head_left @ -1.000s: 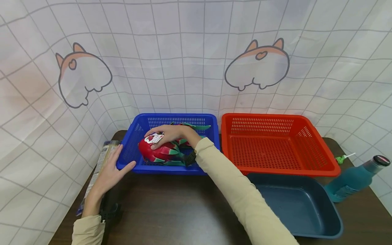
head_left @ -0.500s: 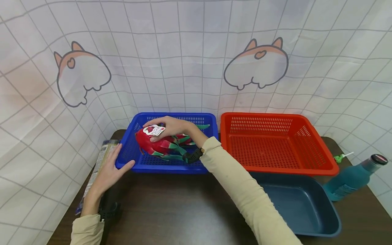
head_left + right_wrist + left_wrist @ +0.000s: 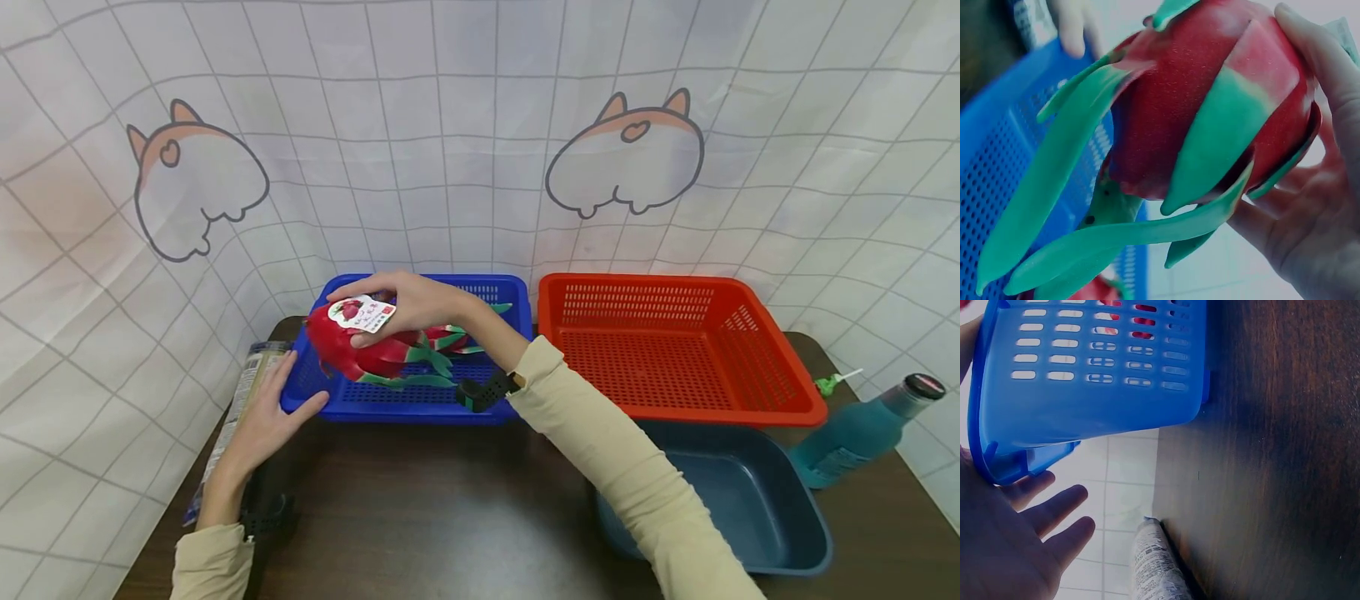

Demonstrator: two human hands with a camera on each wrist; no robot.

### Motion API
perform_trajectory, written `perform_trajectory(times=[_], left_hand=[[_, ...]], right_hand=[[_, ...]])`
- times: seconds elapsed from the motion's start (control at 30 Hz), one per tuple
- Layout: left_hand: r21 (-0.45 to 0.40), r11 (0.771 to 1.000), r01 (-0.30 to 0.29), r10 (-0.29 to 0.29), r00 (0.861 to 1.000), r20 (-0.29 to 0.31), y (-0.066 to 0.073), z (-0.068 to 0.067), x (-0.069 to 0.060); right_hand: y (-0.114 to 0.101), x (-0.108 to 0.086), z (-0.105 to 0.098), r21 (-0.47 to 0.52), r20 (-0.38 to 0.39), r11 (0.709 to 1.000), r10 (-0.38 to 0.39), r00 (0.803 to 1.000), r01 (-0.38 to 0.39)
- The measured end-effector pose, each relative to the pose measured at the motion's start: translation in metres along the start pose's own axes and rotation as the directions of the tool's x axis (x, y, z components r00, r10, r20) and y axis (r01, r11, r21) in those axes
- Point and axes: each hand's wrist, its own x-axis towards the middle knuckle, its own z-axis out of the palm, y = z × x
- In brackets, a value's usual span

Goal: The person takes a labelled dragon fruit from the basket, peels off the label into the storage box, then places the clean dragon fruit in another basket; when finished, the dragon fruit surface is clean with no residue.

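Observation:
My right hand (image 3: 423, 304) grips a large red dragon fruit (image 3: 337, 350) with green leaf scales, fingers and thumb over its top. In the right wrist view the fruit (image 3: 1210, 100) is held up above the blue basket's floor. A white label (image 3: 363, 312) sits on the fruit. A second dragon fruit (image 3: 1094, 290) lies in the blue basket (image 3: 420, 414), partly hidden. My left hand (image 3: 262, 425) rests at that basket's left front corner, fingers spread along the outside. The left wrist view shows these fingers (image 3: 1054, 512) fairly straight beside the blue rim.
A red basket (image 3: 675, 414) stands right of the blue one. In front of it is a dark blue tray (image 3: 813, 533). To the right are a teal bottle (image 3: 851, 442) and a green lollipop (image 3: 828, 385). A long printed package (image 3: 240, 408) lies left of my left hand.
My right hand has raised the dragon fruit and carried it leftward towards the blue basket's left side. The left hand stays at the basket corner.

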Motion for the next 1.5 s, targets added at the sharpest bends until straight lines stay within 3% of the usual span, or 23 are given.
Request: perform_trajectory(times=[0.27,0.63,0.97,1.27,1.5], left_hand=[[0.014,1.000,-0.020,0.020,1.000,-0.014,0.001,0.000,-0.001],[0.027,0.999,-0.018,0.019,0.999,-0.035,-0.002,0.001,-0.003],[0.041,0.999,-0.021,0.023,0.999,-0.043,-0.001,0.002,-0.002],[0.044,0.999,-0.030,0.031,0.999,-0.035,-0.001,0.000,-0.001],[0.045,0.999,-0.021,0.022,0.999,-0.029,0.000,0.000,-0.001]], right_hand=[[-0.031,-0.042,0.014,-0.029,-0.066,0.999,-0.047,0.997,0.045],[-0.036,-0.089,0.034,-0.050,0.020,0.994,-0.101,0.995,0.102],[-0.031,-0.113,0.058,-0.052,0.151,0.999,-0.008,0.989,0.016],[0.004,-0.128,0.090,-0.155,0.272,0.984,0.128,0.954,-0.088],[0.023,-0.133,0.106,-0.197,0.309,0.972,0.186,0.933,-0.129]])
